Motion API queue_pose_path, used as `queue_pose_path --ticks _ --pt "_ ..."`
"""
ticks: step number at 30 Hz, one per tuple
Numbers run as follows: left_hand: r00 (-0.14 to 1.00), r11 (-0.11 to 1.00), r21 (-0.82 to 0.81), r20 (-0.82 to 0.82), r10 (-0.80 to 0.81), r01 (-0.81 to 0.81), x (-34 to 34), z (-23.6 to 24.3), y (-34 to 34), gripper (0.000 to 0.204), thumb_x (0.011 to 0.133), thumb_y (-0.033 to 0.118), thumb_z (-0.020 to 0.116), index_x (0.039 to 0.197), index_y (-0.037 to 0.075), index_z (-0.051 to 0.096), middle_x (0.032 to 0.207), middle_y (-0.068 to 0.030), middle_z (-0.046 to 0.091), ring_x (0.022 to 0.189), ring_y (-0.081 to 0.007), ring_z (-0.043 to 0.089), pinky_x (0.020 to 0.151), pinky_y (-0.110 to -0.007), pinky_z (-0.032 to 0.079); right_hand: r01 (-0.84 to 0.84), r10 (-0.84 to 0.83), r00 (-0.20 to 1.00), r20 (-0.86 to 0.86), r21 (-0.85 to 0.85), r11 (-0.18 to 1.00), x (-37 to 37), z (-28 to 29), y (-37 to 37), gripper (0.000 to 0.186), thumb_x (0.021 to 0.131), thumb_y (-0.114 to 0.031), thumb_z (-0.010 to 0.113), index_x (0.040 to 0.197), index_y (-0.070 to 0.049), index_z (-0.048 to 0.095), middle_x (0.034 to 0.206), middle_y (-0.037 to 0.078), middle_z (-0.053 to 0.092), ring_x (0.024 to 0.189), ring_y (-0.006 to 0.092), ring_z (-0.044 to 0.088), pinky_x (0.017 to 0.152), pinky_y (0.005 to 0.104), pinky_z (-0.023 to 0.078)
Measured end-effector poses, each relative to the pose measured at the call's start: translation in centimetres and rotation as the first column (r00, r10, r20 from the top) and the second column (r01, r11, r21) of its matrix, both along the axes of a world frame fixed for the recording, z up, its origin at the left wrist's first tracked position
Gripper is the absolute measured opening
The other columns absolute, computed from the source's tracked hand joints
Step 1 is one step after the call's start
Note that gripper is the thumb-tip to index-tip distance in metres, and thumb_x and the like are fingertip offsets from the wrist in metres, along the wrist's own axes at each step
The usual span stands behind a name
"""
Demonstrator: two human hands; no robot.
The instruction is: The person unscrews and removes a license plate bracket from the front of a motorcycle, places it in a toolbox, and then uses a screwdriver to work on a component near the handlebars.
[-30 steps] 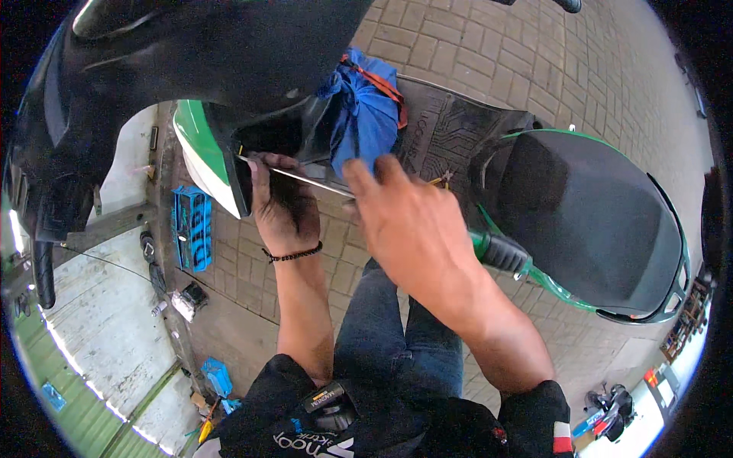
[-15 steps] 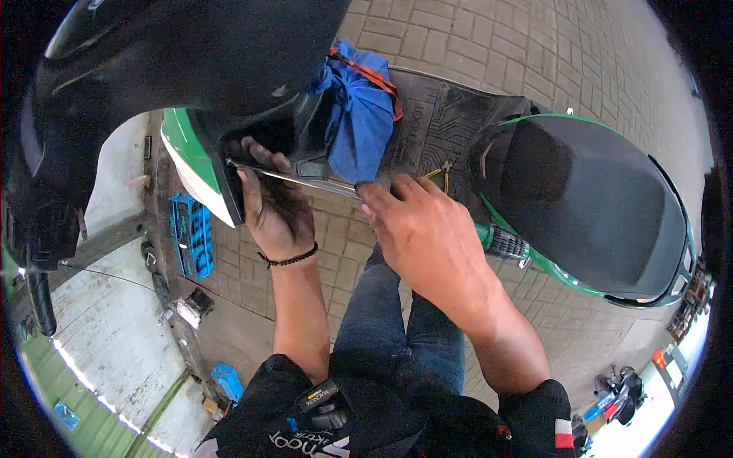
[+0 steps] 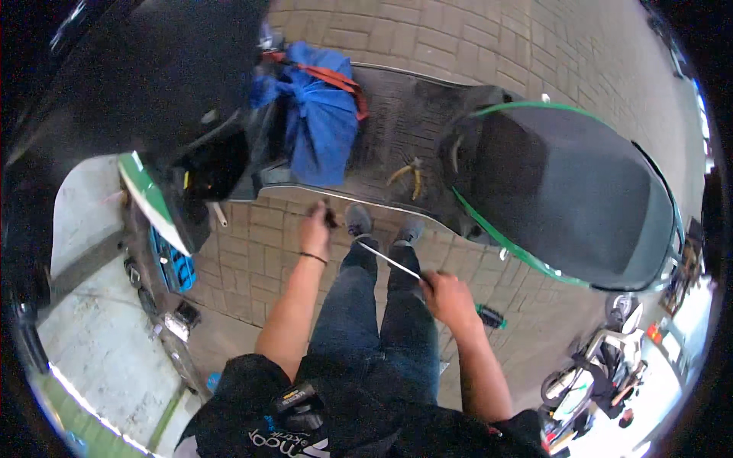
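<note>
My right hand point(image 3: 452, 304) is closed round a long screwdriver point(image 3: 391, 260). Its pale shaft slants up and left across my legs, and its green and black handle end shows past the hand. Left of the shaft, my left hand point(image 3: 313, 235) is raised with its fingers curled. Something small and dark shows at those fingertips, too blurred to name. Both hands are apart from the scooter. Beyond them lies its dark footboard point(image 3: 385, 126), carrying yellow-handled pliers point(image 3: 416, 182). A blue cloth bundle point(image 3: 324, 126) with a red strap sits at the footboard's front end.
The scooter's black seat point(image 3: 573, 198) with green trim stands at the right. Its dark front body point(image 3: 153, 84) fills the upper left, above a green and white panel point(image 3: 153, 202). A blue case point(image 3: 175, 263) lies by the left wall. Another motorcycle point(image 3: 569, 389) stands at lower right.
Both hands have drawn back from the scooter's front panel toward my body. The screwdriver came away with my right hand, its tip now clear of the panel. The view has shifted somewhat.
</note>
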State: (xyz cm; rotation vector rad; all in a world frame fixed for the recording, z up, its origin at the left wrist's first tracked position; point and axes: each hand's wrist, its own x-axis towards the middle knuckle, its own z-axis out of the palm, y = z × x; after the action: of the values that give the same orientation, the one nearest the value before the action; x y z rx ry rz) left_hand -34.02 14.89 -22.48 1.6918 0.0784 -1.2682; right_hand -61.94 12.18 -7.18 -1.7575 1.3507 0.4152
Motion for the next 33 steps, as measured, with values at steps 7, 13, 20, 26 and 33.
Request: queue_pose_path --ticks 7,13,20,26,33 --pt "0.998 0.857 0.515 -0.035 0.045 -0.021 0.2 -7.3 13.7 0.022 0.092 0.019 0.051 0.1 0.0 0.06 0.092 -0.016 0.066 0.078 -0.024 0.064 0.061 -0.036 0.051 0.034 0.01 0.987 -0.163 0.264 0.964 -6.0 -10.2 9.0 0.033 0.089 -0.034 0.055 0.11 -0.011 0.067 0.105 0.02 0.065 0.1 0.0401 0.06 0.087 0.0467 0.047" --pt "0.991 0.814 0.574 0.025 -0.128 0.091 2.4 -4.2 14.9 0.03 0.096 0.026 0.053 0.106 -0.001 0.059 0.081 -0.0149 0.068 0.064 -0.0217 0.065 0.053 -0.035 0.051 0.026 0.027 0.98 -0.196 0.261 0.965 -4.9 -12.6 8.0 0.035 0.087 -0.036 0.057 0.112 -0.012 0.066 0.107 0.02 0.065 0.103 0.038 0.06 0.09 0.0446 0.047" --pt "0.743 0.772 0.377 0.258 -0.618 0.511 -2.2 -10.9 5.0 0.038 0.093 0.035 0.056 0.112 0.001 0.06 0.098 -0.0157 0.067 0.079 -0.0215 0.067 0.063 -0.035 0.053 0.2 -0.2 0.98 -0.014 0.155 0.967 -0.9 -10.7 5.0 0.042 0.089 -0.04 0.055 0.108 -0.003 0.066 0.103 0.023 0.065 0.099 0.0422 0.06 0.086 0.0487 0.047" --pt "0.859 0.858 0.072 -0.099 -0.502 0.509 -4.7 -4.0 -2.1 0.063 0.09 0.059 0.046 0.12 0.004 0.052 0.107 -0.0142 0.063 0.104 -0.0245 0.061 0.087 -0.043 0.048 0.36 -0.367 0.93 -0.026 0.264 0.895 -0.8 -8.2 7.3 0.044 0.09 -0.04 0.057 0.112 -0.002 0.064 0.1 0.024 0.065 0.097 0.0391 0.062 0.083 0.0444 0.049" --pt "0.796 0.89 -0.354 -0.427 -0.428 0.289 -4.6 13.1 3.5 0.035 0.096 0.029 0.053 0.121 0.006 0.051 0.11 -0.0089 0.063 0.095 -0.018 0.062 0.076 -0.03 0.051 0.468 -0.527 0.821 0.218 0.271 0.841 2.3 0.5 6.0 0.038 0.092 -0.036 0.057 0.102 0.001 0.061 0.077 0.016 0.061 0.074 0.0256 0.058 0.071 0.0393 0.046"
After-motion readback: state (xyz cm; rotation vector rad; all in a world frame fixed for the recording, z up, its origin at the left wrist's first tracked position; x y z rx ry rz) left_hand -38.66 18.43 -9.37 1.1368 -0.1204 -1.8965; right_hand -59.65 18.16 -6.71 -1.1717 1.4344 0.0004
